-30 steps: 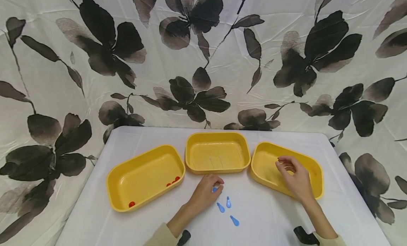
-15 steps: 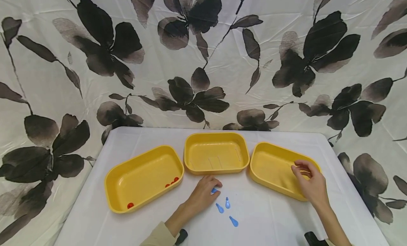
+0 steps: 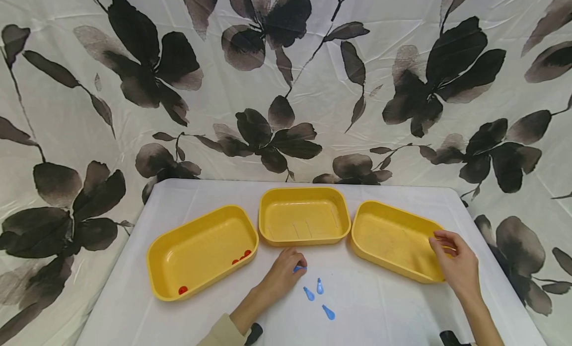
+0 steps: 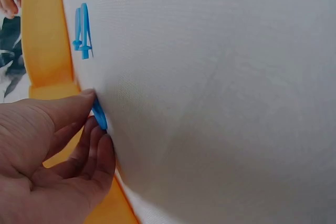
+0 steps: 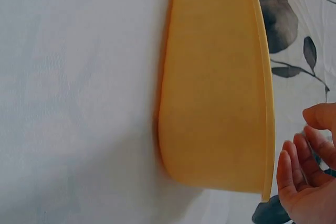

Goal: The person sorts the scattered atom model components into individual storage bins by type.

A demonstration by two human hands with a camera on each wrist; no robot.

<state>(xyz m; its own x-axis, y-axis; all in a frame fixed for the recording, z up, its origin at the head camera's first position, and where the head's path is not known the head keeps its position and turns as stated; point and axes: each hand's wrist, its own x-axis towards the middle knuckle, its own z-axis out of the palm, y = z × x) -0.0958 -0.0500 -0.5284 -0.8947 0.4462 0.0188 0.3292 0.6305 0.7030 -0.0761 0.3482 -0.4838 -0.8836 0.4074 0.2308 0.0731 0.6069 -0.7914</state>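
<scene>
My left hand (image 3: 282, 272) pinches a small blue bulb-shaped plastic piece (image 4: 98, 115) between thumb and fingertips, low over the white cloth in front of the middle yellow tray (image 3: 304, 242). Part of the piece is hidden by the fingers. Several similar blue pieces, one of them this narrow-necked piece (image 3: 328, 312), lie on the cloth right of that hand. My right hand (image 3: 461, 264) hovers at the right end of the right yellow tray (image 3: 393, 270). Its fingers are loosely curved and apart from the thumb, and nothing shows between them in the right wrist view.
A left yellow tray (image 3: 154, 271) holds several small round red things (image 3: 182, 290) near its front side. Thin pale lines (image 3: 295, 230) show on the middle tray's floor. Behind the table hangs a floral cloth (image 3: 277, 48).
The right hand has moved rightward across the right tray to its far right end. The left hand has shifted slightly left, still pinching the blue piece.
</scene>
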